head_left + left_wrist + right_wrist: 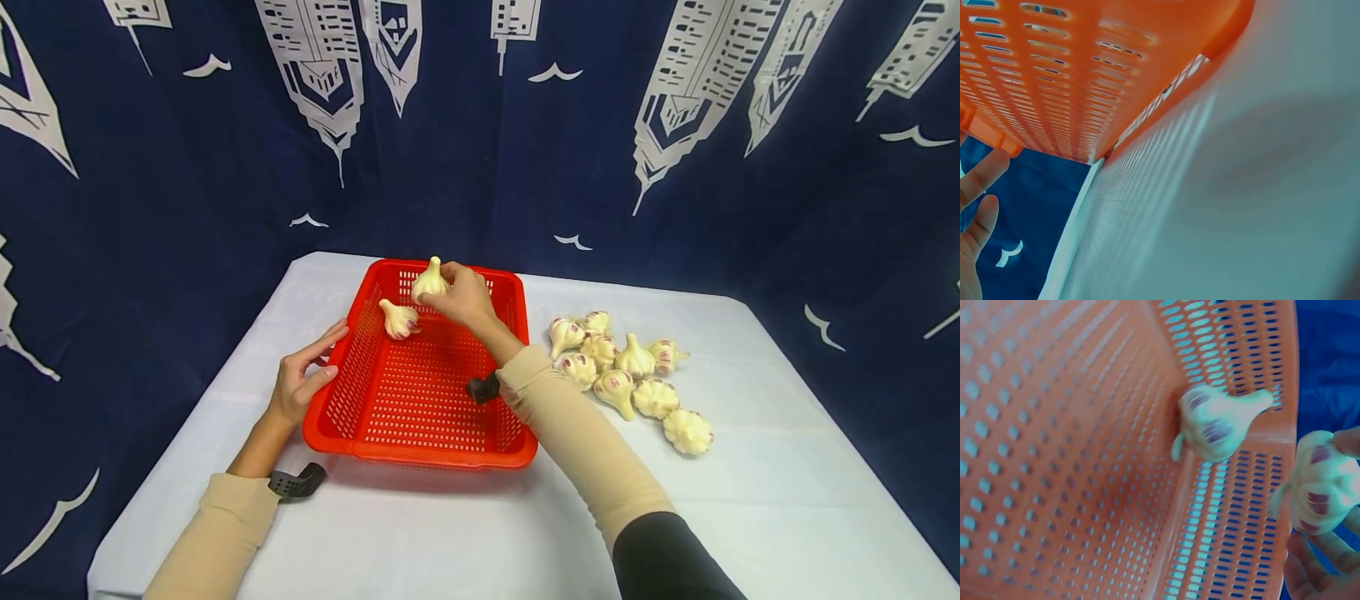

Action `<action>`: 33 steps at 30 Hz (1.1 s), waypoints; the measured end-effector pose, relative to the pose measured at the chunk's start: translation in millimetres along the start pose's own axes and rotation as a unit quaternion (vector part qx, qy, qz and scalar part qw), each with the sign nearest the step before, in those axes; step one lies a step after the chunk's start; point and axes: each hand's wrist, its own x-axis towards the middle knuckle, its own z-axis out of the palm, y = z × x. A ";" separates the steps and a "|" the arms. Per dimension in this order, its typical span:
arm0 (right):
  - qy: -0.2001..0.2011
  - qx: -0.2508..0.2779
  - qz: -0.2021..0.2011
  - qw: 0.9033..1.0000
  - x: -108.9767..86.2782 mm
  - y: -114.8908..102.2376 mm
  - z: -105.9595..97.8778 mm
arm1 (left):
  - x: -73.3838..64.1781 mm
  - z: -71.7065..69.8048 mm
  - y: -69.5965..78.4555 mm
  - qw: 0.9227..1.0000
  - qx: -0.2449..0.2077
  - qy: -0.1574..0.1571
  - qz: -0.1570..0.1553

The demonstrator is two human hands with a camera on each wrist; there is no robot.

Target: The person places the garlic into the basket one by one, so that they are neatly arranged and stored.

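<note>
Red basket [442, 456] on the white worktop [795, 467]; I take all bearings from it. Right hand [468, 298] reaches across the basket to its far end, pinching one garlic bulb [430, 285] between thumb and fingers, neck up. On my right wrist feed that bulb shows by the rim; clearance above the basket floor I can't judge. A second bulb [400, 320] lies inside the basket, towards the far left corner, tipped over and near the wall. Left hand [300, 381] is at the basket's left rim, thumb and forefinger apart and fairly straight, apparently steadying it; I cannot tell how the other fingers lie. Loose bulbs [615, 393] sit in a cluster to the right of the basket, none of them held. My reading: the step in hand is placing the pinched bulb inside. Next move, I judge, calls for lowering it beside the tipped one and then easing the pinch, with the left hand keeping the basket from sliding.
</note>
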 end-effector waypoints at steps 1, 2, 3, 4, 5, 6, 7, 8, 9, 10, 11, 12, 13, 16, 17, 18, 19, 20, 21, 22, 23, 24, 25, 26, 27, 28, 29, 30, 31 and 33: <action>-0.006 -0.002 0.001 1.000 0.4 0.8 1.2 | 0.1 -0.5 -0.1 1.000 0.001 0.000 0.000; -0.014 -0.006 0.002 1.000 0.9 1.8 2.4 | 0.2 -1.0 -0.1 1.000 0.002 -0.001 0.001; -0.022 -0.011 0.006 1.000 1.4 3.0 3.4 | 0.1 -1.4 -0.3 1.000 0.003 -0.001 0.001; -0.031 -0.018 0.010 0.999 2.2 4.3 4.3 | -0.1 -1.9 -0.6 1.000 0.003 -0.002 0.002; -0.041 -0.025 0.015 0.999 3.0 5.6 5.1 | -0.2 -2.3 -0.9 1.000 0.004 -0.001 0.003; -0.052 -0.032 0.021 0.998 3.7 6.9 5.8 | -0.4 -2.7 -1.2 1.000 0.004 0.000 0.002; -0.062 -0.042 0.025 0.997 4.5 8.1 6.3 | -0.8 -3.0 -1.6 1.000 0.004 0.001 0.003; -0.072 -0.055 0.029 0.995 5.2 9.3 6.9 | -1.0 -3.1 -1.8 1.000 0.004 0.001 0.003; -0.081 -0.067 0.034 0.994 5.8 10.4 7.3 | -1.2 -3.3 -2.0 1.000 0.004 0.002 0.003; -0.088 -0.079 0.037 0.992 6.3 11.4 7.7 | -1.4 -3.3 -2.1 1.000 0.004 0.001 0.003; -0.096 -0.090 0.040 0.991 7.0 12.4 8.1 | -1.6 -3.3 -2.2 1.000 0.005 0.001 0.002; -0.101 -0.098 0.043 0.989 7.4 13.1 8.4 | -1.6 -3.2 -2.2 1.000 0.005 0.000 0.001; -0.106 -0.105 0.045 0.988 7.8 13.7 8.6 | -1.6 -3.2 -2.0 1.000 0.005 0.000 0.001; -0.113 -0.107 0.055 0.986 9.0 15.7 9.4 | -0.8 -3.2 -1.4 1.000 0.007 -0.002 0.001; -0.113 -0.106 0.058 0.986 9.4 16.4 9.4 | -0.4 -3.2 -1.0 1.000 0.008 -0.002 0.002; -0.114 -0.105 0.061 0.986 9.6 16.9 9.4 | 0.0 -3.2 -0.6 1.000 0.008 -0.003 0.004; -0.116 -0.103 0.066 0.986 10.0 17.9 9.7 | 0.2 -3.3 -0.4 1.000 0.009 -0.004 0.005; -0.120 -0.104 0.070 0.985 10.4 18.8 10.2 | 0.3 -3.5 -0.1 1.000 0.009 -0.005 0.006; -0.125 -0.103 0.074 0.984 10.7 19.7 10.5 | 0.5 -3.6 0.1 1.000 0.010 -0.007 0.006; -0.130 -0.105 0.078 0.983 11.1 20.5 10.8 | 0.4 -3.6 0.2 1.000 0.011 -0.007 0.007; -0.136 -0.107 0.081 0.982 11.5 21.2 11.1 | 0.4 -3.6 0.5 1.000 0.012 -0.007 0.008; -0.142 -0.107 0.084 0.980 11.9 21.7 11.4 | 0.4 -3.5 0.6 1.000 0.013 -0.007 0.008; -0.147 -0.106 0.086 0.980 12.4 22.0 11.7 | 0.6 -3.6 0.7 1.000 0.013 -0.007 0.009; -0.151 -0.106 0.087 0.979 12.9 22.1 12.0 | 0.7 -3.6 0.6 1.000 0.014 -0.007 0.011; -0.153 -0.103 0.088 0.979 13.4 22.0 12.2 | 0.9 -3.7 0.4 1.000 0.014 -0.006 0.012; -0.155 -0.103 0.088 0.979 13.8 21.7 12.3 | 1.1 -3.7 0.2 1.000 0.013 -0.005 0.013; -0.155 -0.103 0.090 0.978 14.0 21.4 12.4 | 1.5 -3.8 -0.1 1.000 0.012 -0.006 0.013; -0.154 -0.104 0.091 0.978 14.4 21.1 12.6 | 1.7 -3.9 -0.5 1.000 0.011 -0.006 0.014; -0.153 -0.104 0.094 0.978 14.7 21.0 12.9 | 1.8 -4.0 -1.1 1.000 0.011 -0.006 0.013; -0.149 -0.108 0.100 0.978 15.5 21.0 14.2 | 1.7 -4.2 -1.9 1.000 0.011 -0.007 0.013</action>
